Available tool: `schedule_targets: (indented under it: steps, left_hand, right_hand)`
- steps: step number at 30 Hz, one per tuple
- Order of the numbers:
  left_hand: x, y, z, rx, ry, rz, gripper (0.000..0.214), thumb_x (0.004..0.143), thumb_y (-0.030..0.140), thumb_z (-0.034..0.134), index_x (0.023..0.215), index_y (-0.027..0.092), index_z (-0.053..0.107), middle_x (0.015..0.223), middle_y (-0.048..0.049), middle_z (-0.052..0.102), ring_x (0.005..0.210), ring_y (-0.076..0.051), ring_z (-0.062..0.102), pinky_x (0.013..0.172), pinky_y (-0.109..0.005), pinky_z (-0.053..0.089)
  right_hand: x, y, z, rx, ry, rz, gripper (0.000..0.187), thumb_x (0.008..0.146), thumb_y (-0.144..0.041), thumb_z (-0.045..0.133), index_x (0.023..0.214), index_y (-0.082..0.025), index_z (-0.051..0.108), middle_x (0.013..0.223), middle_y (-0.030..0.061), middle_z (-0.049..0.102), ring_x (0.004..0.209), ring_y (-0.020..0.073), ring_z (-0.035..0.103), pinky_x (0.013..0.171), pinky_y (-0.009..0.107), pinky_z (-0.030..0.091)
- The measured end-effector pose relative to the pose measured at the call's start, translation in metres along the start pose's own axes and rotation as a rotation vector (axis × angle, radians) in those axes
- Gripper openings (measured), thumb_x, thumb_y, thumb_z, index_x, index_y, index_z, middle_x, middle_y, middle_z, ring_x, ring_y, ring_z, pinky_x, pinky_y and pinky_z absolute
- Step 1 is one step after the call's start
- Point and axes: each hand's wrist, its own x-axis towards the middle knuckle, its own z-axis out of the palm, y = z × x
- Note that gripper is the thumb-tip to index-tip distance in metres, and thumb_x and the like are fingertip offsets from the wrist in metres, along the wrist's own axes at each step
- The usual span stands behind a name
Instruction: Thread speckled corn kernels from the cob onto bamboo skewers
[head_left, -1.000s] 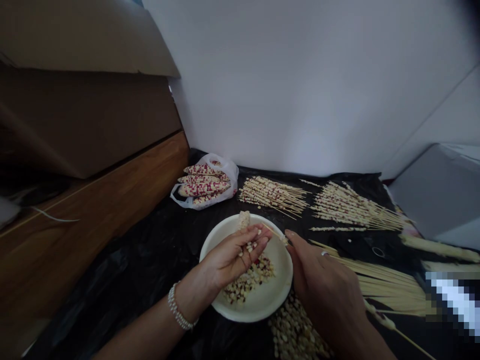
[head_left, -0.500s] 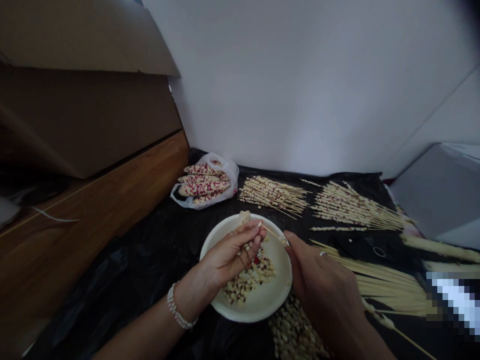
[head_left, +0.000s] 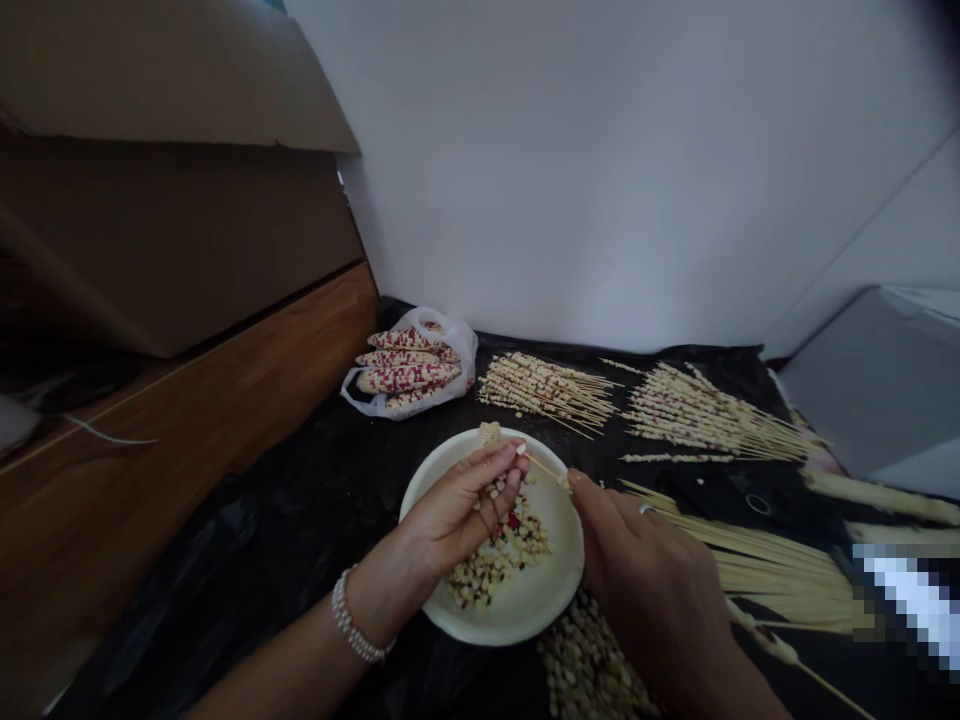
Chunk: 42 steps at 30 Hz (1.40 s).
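My left hand [head_left: 469,505] is above the white bowl [head_left: 551,590], its thumb and fingertips pinching a pale corn kernel [head_left: 521,449] at the tip of a thin wooden skewer [head_left: 544,465]. More kernels show in its curled palm. At the bowl's right rim my right hand [head_left: 645,560], with a ring on one finger, grips the skewer near some threaded kernels; its fingers are partly hidden behind the hand. Loose corn kernels [head_left: 487,575], cream with some dark red, lie in the bowl. A bare cob end [head_left: 489,433] pokes up behind my left hand.
A plastic bag [head_left: 457,345] of red-speckled corn cobs [head_left: 409,378] lies at the back. Two piles of kernel-threaded skewers [head_left: 536,388] sit along the wall. Bare skewers [head_left: 780,565] lie right, loose kernels [head_left: 592,660] in front, on black plastic sheeting [head_left: 247,540]. Cardboard boxes [head_left: 180,230] stand left.
The kernel at my left fingertips now shows more plainly by the skewer's tip. My right hand has shifted very slightly; all else stays put.
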Motion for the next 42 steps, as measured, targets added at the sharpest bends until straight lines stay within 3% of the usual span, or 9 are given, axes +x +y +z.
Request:
schedule_targets:
  steps: [19,26,42]
  left_hand:
    - [-0.0007,-0.0007,-0.0002,0.048,0.039,0.029,0.022,0.070,0.007,0.074,0.089,0.018,0.072,0.086,0.0023,0.072,0.082,-0.006,0.066,0.082,-0.014,0.048]
    - [0.0005,-0.0001,-0.0029,0.040,0.021,0.029,0.023,0.073,0.011,0.073,0.095,0.018,0.071,0.094,0.0015,0.072,0.088,-0.007,0.065,0.086,-0.014,0.047]
    - [0.0015,-0.0010,-0.0027,0.065,0.071,0.039,0.021,0.071,0.005,0.072,0.088,0.017,0.071,0.090,-0.0013,0.073,0.087,-0.009,0.066,0.085,-0.018,0.048]
  right_hand:
    - [0.0005,-0.0021,-0.0026,-0.011,-0.008,-0.004,0.027,0.088,-0.014,0.046,0.112,-0.013,0.059,0.082,0.0036,0.067,0.058,0.0143,0.054,0.053,0.029,0.034]
    - [0.0000,-0.0020,-0.0024,-0.021,-0.019,-0.006,0.029,0.087,-0.014,0.044,0.112,-0.013,0.059,0.078,0.0034,0.065,0.057,0.0150,0.054,0.052,0.030,0.034]
    - [0.0021,-0.0030,-0.0058,-0.027,-0.023,-0.014,0.030,0.086,-0.013,0.045,0.111,-0.013,0.060,0.074,0.0023,0.063,0.056,0.0144,0.052,0.051,0.029,0.033]
